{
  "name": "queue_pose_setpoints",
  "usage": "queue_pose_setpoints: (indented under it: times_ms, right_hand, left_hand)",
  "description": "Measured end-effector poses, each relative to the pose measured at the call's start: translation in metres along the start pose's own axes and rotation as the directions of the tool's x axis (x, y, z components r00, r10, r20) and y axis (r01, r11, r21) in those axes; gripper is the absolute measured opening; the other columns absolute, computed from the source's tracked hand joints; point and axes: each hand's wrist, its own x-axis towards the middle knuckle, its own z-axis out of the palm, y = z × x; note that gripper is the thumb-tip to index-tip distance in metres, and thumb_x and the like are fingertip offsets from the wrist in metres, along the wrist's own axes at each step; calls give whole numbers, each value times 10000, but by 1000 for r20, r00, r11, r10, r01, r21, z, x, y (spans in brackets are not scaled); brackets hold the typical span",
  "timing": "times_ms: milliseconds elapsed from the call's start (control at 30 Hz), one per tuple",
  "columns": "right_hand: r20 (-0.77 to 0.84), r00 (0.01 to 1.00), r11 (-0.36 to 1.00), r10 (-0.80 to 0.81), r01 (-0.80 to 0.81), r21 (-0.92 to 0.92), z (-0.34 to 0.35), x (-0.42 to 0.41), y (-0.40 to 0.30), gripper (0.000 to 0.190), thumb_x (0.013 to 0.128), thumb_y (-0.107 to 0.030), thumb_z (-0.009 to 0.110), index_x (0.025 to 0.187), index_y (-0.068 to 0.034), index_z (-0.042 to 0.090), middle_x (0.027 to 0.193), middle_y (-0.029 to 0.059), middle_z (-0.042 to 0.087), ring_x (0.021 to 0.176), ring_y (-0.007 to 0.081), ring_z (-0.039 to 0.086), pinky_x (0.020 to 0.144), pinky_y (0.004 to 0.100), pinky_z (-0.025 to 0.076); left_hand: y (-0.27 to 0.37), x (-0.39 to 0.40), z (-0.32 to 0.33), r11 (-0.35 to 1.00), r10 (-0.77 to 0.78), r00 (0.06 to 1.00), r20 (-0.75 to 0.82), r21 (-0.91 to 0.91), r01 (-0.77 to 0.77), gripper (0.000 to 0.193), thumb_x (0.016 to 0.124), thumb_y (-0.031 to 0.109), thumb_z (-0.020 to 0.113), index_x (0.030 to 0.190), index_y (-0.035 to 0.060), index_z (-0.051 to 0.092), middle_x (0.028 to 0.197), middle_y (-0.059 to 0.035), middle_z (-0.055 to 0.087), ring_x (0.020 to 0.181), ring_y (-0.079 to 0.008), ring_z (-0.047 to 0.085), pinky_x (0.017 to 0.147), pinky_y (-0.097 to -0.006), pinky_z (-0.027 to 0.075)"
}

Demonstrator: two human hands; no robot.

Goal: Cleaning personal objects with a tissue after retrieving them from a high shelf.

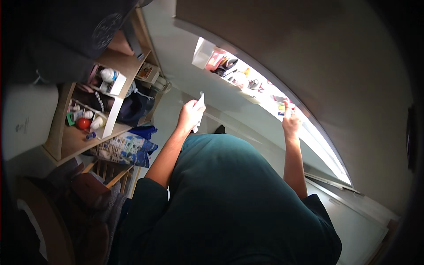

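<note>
My left hand [191, 115] is closed around a crumpled white cloth or tissue [199, 114] in front of my body. To the right, my right hand [291, 120] reaches to a brightly lit shelf [306, 132]. Its fingers are at some small items there, among them a yellow-capped one [281, 108] and a dark blue one [281, 113]; glare hides whether it grips any of them. Farther up the same shelf stand a clear plastic container [202, 54], a pink packet [216, 59] and several small dark and pale objects.
On the left, a wooden shelf unit [76, 145] holds white bins with bottles, a red ball-shaped object [83, 124] and a dark blue drawstring bag [134, 106]. A patterned cloth [122, 149] hangs below it. A large panel [298, 49] overhangs the lit shelf.
</note>
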Motion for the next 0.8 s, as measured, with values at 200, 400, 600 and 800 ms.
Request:
queue_pose_setpoints:
  times_ms: [200,400,600,800]
  right_hand:
    - [216,966,978,140,-169,123,-7,9,-40,343,989,-248,520,1283,-87,590,1095,179,664,892,328,673,750,393,545]
    - [400,896,935,191,-290,204,-7,28,-58,396,982,-386,534,1224,-88,631,1151,177,661,1009,366,649,881,405,511]
    - [298,941,936,158,-239,259,21,29,-57,360,963,-357,564,1157,-70,662,1013,180,695,944,354,669,810,404,527]
    - [223,969,973,103,-145,181,35,27,-56,351,961,-349,556,1119,-48,642,872,179,687,779,353,661,707,424,517]
  left_hand:
    - [18,-3,4,997,19,999,47,76,-23,214,842,179,653,944,-9,641,726,-58,629,649,-139,589,605,-313,475]
    - [35,-2,17,993,8,995,98,116,-19,212,842,187,639,939,-1,643,726,-46,628,646,-123,582,595,-303,468]
    - [34,-3,27,994,17,993,115,103,-29,232,865,222,634,925,-1,643,717,-43,626,634,-114,579,578,-296,462]
    - [28,-6,25,996,10,996,94,88,-18,237,879,238,635,899,2,640,697,-30,616,613,-105,562,564,-291,455]
